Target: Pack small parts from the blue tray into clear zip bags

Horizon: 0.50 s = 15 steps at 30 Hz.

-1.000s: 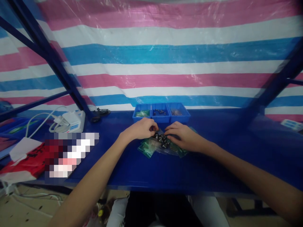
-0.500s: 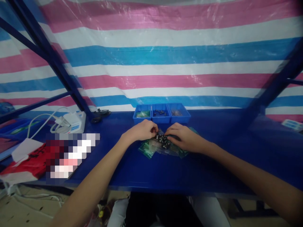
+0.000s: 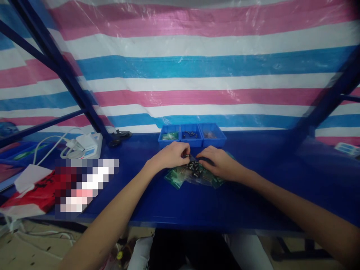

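Small black-and-silver parts, which look like screws, lie heaped on clear and green plastic bags at the middle of the blue table. My left hand is at the heap's left side, thumb and fingers closed in a pinch; what is between the fingertips is too small to name. On the right side of the heap, my right hand rests over the bags with thumb and forefinger apart, holding nothing that I can see.
Behind my hands stand three joined blue bins: a left bin with green bags, a middle bin with dark parts, a right bin with small pieces. A white power strip and a red bag lie left.
My left hand has shifted slightly right over the heap, still pinched. My right hand has barely moved; its forefinger and thumb stay apart.
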{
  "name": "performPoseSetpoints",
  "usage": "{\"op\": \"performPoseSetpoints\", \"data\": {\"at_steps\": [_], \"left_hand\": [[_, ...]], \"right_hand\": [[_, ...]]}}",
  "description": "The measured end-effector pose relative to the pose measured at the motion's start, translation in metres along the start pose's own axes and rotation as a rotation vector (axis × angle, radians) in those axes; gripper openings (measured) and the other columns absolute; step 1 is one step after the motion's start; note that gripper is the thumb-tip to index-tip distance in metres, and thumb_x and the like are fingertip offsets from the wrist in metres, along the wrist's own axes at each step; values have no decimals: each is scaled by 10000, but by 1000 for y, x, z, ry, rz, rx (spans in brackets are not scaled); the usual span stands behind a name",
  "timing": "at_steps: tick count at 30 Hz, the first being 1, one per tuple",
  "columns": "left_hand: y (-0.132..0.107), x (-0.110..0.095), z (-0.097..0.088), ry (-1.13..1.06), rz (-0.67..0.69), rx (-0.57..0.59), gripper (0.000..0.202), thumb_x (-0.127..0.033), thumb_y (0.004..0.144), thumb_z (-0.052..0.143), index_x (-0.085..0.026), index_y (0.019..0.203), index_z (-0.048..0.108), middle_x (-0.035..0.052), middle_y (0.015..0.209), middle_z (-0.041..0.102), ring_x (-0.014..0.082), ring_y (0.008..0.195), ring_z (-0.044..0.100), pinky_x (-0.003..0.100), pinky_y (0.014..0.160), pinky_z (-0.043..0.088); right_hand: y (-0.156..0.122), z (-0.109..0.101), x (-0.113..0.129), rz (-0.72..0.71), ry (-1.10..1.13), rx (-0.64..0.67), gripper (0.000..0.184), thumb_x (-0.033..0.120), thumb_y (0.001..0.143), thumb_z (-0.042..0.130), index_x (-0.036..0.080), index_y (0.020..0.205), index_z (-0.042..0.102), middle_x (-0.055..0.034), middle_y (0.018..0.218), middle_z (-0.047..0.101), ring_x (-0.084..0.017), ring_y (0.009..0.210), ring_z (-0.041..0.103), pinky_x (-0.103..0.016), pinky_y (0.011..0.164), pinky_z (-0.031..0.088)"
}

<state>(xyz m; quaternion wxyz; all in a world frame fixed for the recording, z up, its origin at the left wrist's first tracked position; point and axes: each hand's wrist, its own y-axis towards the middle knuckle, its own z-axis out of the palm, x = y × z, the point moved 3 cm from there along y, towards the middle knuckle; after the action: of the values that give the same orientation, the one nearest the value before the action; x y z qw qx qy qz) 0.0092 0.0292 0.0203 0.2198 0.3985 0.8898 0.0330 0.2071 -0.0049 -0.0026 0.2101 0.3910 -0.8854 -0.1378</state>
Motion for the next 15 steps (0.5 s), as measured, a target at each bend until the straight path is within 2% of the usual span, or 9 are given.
{"op": "performPoseSetpoints", "data": {"at_steps": [4, 8, 15], "left_hand": [[1, -15, 0, -2, 81, -64, 92, -189, 797, 598, -191, 882, 563, -12, 792, 605, 137, 724, 560, 269, 673, 399], [3, -22, 4, 7, 140, -121, 64, -159, 827, 596, -188, 878, 570, -24, 779, 582, 123, 711, 548, 257, 670, 393], [4, -23, 9, -63, 170, -103, 33, -208, 916, 616, -186, 929, 595, -24, 781, 616, 117, 708, 579, 244, 660, 401]], "right_hand": [[1, -1, -1, 102, 69, -68, 222, 226, 940, 546, 183, 1077, 715, -89, 1011, 747, -226, 913, 660, -359, 818, 487], [3, -2, -1, 189, 223, -79, 213, 272, 952, 539, 207, 1038, 722, -52, 995, 762, -199, 843, 664, -321, 755, 473], [4, -5, -1, 250, 342, -68, 199, 316, 948, 552, 201, 955, 715, -31, 918, 744, -190, 822, 640, -309, 744, 441]]}}
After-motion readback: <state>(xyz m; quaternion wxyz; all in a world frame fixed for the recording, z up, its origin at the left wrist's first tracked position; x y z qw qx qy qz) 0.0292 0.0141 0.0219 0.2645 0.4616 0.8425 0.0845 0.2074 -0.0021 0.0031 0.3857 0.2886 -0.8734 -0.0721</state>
